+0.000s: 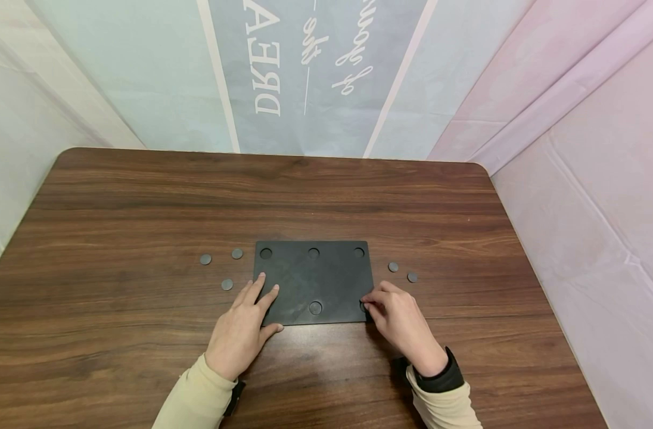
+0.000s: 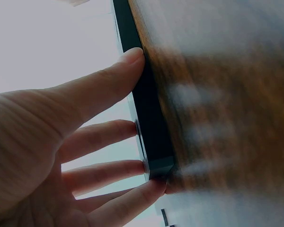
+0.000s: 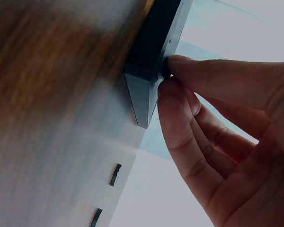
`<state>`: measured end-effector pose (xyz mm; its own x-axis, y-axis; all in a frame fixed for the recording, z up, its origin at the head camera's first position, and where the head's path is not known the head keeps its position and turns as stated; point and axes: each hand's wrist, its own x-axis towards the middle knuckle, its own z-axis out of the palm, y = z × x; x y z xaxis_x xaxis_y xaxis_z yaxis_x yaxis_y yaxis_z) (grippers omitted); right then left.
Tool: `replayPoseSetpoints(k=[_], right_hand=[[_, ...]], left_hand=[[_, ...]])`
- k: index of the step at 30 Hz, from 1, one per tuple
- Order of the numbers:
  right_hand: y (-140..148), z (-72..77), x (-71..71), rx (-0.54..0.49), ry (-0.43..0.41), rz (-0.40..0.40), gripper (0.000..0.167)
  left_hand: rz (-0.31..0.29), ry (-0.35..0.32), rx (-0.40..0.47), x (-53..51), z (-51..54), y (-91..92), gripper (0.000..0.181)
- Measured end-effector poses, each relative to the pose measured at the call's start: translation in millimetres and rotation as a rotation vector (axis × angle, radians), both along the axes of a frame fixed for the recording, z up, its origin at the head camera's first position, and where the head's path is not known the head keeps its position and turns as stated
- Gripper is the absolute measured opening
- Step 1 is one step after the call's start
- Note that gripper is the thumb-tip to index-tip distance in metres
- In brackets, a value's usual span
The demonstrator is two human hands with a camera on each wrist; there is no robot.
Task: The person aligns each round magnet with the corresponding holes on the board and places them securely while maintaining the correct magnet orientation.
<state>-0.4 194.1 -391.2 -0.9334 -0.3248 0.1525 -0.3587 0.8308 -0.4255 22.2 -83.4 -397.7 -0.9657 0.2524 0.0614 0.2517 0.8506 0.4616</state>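
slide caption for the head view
Left hand on a dark board, right hand pinching at its corner, loose discs either side.

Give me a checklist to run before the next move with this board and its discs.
1. Board flat on the table: ok.
2. Left hand touching the board's left end: ok.
3. Right hand pinching a dark disc: ok.
4. That disc fully seated: cannot tell; fingers hide it.
5. Far holes filled: not ok; all three look empty.
6. Loose discs within sight: ok, three left of the board, two right.
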Motion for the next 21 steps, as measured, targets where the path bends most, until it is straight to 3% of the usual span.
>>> replayPoseSetpoints(k=[21], right_hand=[[-0.9,-1.0,-1.7,-0.028,-0.071,-0.020,0.016]], left_hand=[[0.002,0.007,0.003,0.2,-0.3,-0.4,0.064]])
